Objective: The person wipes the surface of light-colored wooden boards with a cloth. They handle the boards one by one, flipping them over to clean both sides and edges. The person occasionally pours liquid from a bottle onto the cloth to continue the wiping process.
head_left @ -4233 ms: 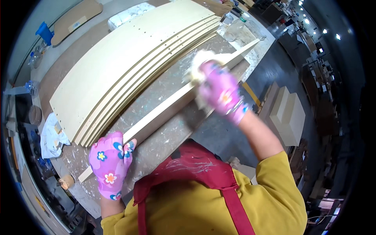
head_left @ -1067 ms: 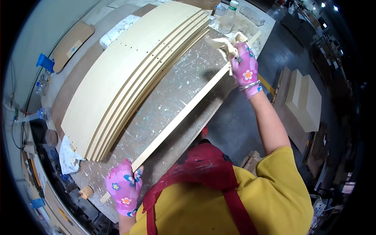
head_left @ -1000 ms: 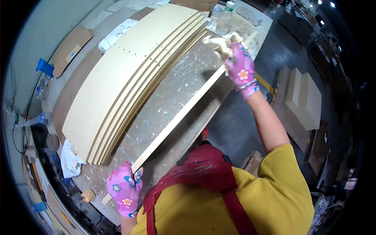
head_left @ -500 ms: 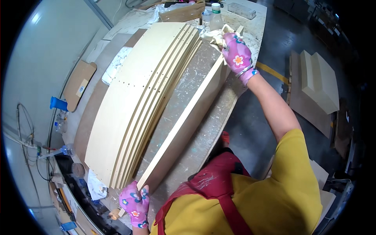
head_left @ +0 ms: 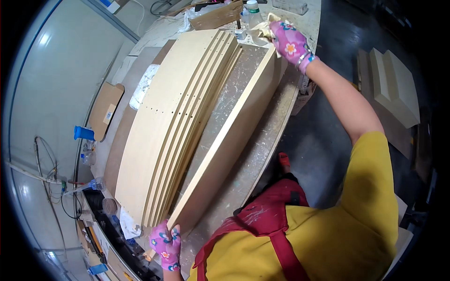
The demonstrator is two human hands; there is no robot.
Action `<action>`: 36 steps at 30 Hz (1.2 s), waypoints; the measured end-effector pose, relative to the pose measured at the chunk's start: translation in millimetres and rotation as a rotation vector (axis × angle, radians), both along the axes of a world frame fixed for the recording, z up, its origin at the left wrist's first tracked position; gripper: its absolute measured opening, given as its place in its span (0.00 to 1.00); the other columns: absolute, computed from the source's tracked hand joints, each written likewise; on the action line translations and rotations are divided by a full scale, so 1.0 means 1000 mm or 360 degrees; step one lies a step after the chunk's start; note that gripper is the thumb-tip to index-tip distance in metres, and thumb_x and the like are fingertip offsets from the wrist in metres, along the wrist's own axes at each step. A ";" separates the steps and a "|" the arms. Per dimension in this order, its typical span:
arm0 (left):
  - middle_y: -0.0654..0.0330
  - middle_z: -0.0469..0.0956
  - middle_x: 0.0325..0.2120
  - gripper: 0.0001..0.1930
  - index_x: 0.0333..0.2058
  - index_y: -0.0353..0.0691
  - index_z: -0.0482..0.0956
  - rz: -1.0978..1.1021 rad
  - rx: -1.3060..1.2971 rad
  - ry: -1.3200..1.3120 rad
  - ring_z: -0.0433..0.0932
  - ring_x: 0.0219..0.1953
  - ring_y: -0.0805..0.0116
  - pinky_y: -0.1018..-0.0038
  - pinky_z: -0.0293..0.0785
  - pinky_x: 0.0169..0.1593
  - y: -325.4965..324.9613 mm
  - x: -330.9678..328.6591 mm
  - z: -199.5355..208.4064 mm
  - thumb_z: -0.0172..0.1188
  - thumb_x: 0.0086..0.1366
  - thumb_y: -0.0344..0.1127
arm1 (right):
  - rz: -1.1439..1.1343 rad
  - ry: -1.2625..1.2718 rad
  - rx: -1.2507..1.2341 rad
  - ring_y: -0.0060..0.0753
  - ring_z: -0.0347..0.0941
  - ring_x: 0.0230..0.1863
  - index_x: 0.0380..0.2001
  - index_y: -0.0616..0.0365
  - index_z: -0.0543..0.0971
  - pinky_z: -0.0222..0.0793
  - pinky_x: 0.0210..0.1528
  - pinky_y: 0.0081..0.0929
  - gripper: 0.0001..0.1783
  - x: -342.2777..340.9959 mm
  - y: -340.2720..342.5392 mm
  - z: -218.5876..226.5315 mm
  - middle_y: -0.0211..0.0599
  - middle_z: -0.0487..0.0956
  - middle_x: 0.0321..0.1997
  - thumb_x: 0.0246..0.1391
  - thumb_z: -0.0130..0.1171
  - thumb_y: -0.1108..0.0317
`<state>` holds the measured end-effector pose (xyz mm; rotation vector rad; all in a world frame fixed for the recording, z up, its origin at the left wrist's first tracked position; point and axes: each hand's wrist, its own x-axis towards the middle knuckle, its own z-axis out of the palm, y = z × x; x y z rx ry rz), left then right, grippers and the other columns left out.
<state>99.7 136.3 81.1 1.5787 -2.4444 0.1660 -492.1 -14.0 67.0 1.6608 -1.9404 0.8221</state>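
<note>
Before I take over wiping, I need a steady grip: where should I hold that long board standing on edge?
Grip the long board at its near end, from the left, where the left hand clasps it. It stands tilted on edge, so the far end stays free for the right hand.

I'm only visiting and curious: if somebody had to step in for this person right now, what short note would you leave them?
Left hand, in a flowered glove, grips the near end of the long pale board tilted on edge on the paint-spattered workbench.
Right hand, gloved, presses a yellowish cloth at the board's far end.
A stack of similar boards lies flat to the left; a bottle stands past the cloth.
Done: cloth has reached the far end.
Left: cannot tell what else needs wiping.
</note>
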 end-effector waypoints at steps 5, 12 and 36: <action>0.49 0.77 0.27 0.20 0.37 0.34 0.78 0.0009 0.0014 -0.0022 0.75 0.30 0.47 0.58 0.70 0.37 -0.008 -0.001 0.000 0.62 0.56 0.47 | 0.0357 -0.0308 0.0176 0.32 0.76 0.30 0.40 0.53 0.74 0.74 0.35 0.35 0.11 0.062 0.001 0.001 0.36 0.78 0.34 0.59 0.49 0.61; 0.49 0.77 0.28 0.20 0.37 0.35 0.78 0.0069 -0.0046 -0.0092 0.76 0.31 0.47 0.58 0.72 0.37 -0.014 0.018 -0.012 0.62 0.56 0.47 | 0.0986 -0.0183 -0.0138 0.38 0.78 0.28 0.33 0.55 0.75 0.74 0.30 0.35 0.08 0.171 0.038 0.018 0.38 0.77 0.24 0.54 0.52 0.63; 0.49 0.80 0.32 0.22 0.46 0.38 0.77 -0.0045 0.0327 -0.0038 0.79 0.36 0.50 0.61 0.73 0.41 -0.080 -0.266 0.026 0.62 0.58 0.47 | 0.0755 -0.2836 -0.0497 0.23 0.77 0.37 0.48 0.59 0.75 0.74 0.36 0.21 0.15 -0.124 -0.020 -0.028 0.34 0.80 0.40 0.61 0.53 0.64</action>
